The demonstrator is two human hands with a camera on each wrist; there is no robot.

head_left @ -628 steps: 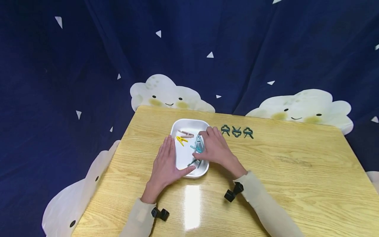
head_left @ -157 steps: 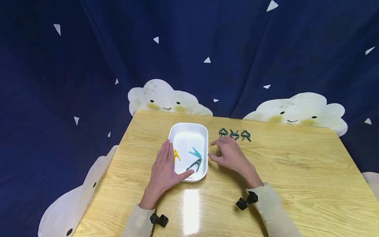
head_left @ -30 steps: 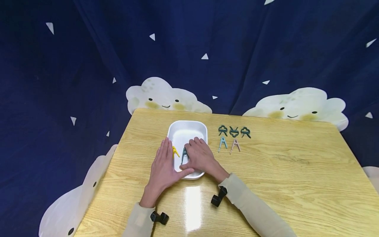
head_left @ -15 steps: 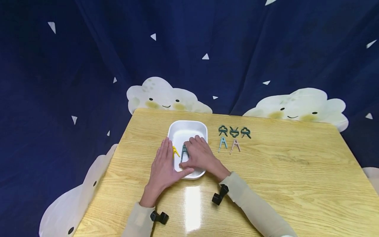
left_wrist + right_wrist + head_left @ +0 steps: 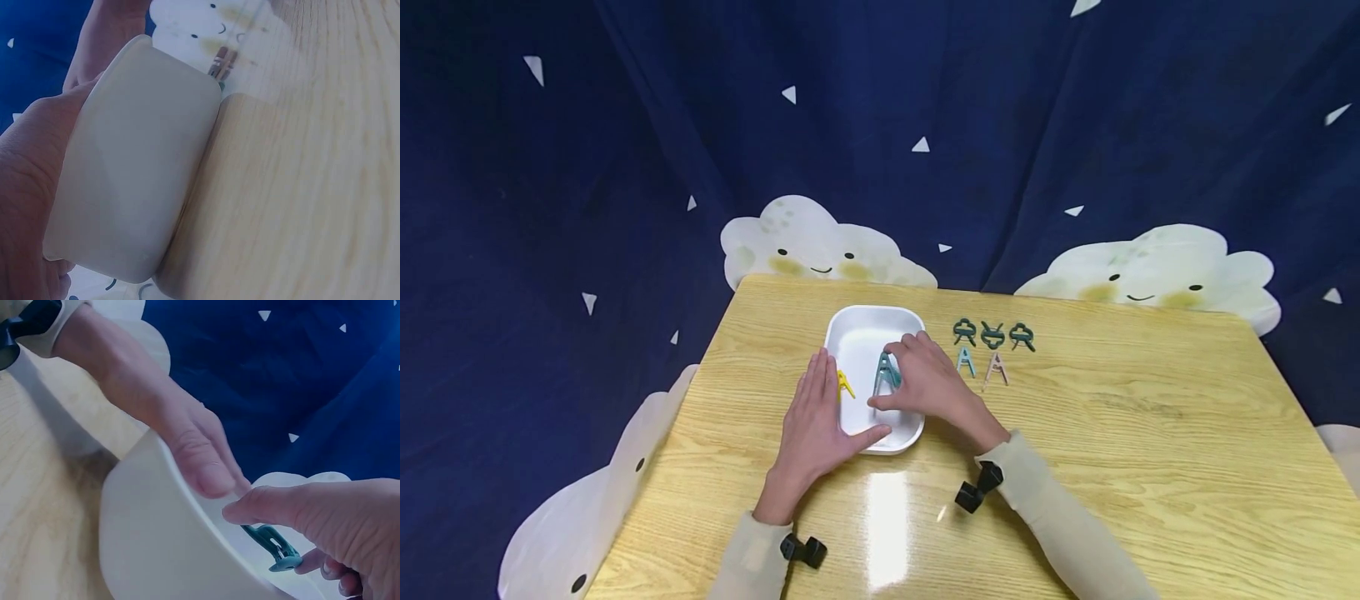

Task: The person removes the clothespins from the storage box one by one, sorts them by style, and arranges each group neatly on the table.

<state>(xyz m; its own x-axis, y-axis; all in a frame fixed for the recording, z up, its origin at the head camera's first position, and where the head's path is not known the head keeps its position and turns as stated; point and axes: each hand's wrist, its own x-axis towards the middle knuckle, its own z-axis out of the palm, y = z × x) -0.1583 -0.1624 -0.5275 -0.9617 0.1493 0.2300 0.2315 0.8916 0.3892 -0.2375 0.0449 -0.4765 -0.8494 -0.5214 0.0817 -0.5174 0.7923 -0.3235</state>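
My right hand (image 5: 928, 379) pinches a dark teal clothespin (image 5: 884, 365) between thumb and fingers above the white tray (image 5: 872, 312). In the right wrist view this clothespin (image 5: 275, 547) shows below the thumb, inside the tray's rim. Straight along the tray's left side lie the fingers of my left hand (image 5: 815, 417), its thumb reaching across the near rim. Beside those fingers a yellow clothespin (image 5: 846, 384) rests in the tray, partly hidden. The left wrist view mostly shows the tray's outer wall (image 5: 137, 156).
Right of the tray, a light blue clothespin (image 5: 965, 353) and a pink one (image 5: 997, 358) lie in a row on the wooden table (image 5: 1112, 450). Behind them are three dark green clips (image 5: 992, 336). A dark blue curtain (image 5: 865, 125) hangs beyond the table's far edge.
Over the last second my right hand has moved right and away from me with the teal clothespin. Since the older frames, the light blue and pink clothespins have come onto the table. My left hand stays put.
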